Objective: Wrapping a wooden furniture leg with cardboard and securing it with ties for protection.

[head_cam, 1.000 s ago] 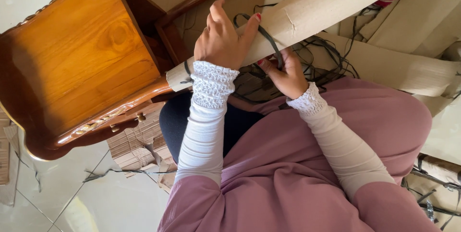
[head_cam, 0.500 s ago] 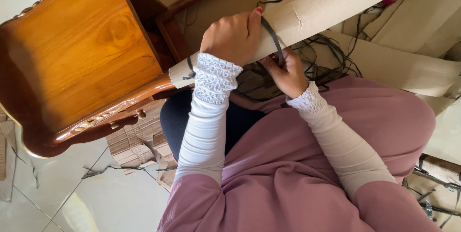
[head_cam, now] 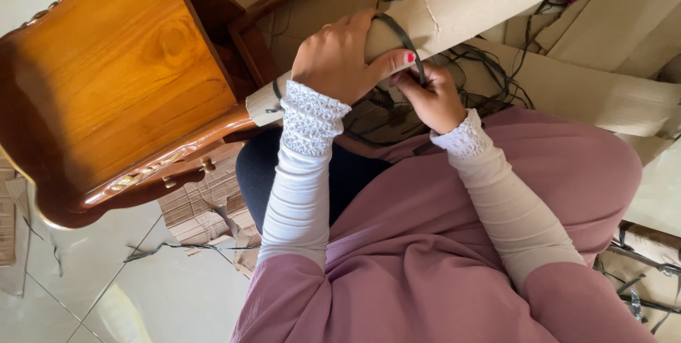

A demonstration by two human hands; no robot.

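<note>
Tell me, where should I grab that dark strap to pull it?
Probably pinch the dark strap just below the cardboard-wrapped bar, coming from underneath, where the right hand meets it. There it hangs free; higher up it lies flat against the cardboard under the left hand.

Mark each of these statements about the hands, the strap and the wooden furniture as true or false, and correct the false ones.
1. The left hand rests on top of the long cardboard-wrapped roll. True.
2. The thin dark plastic strap lies flat on the floor, away from the roll. False: it loops over the roll between the two hands.
3. The right hand has its grip on the strap just under the roll. True.
4. The glossy brown wooden furniture piece stands to the right of both hands. False: it is on the left side of the picture.
5. The person wears a green garment. False: the garment is mauve pink, with white sleeves.
</note>
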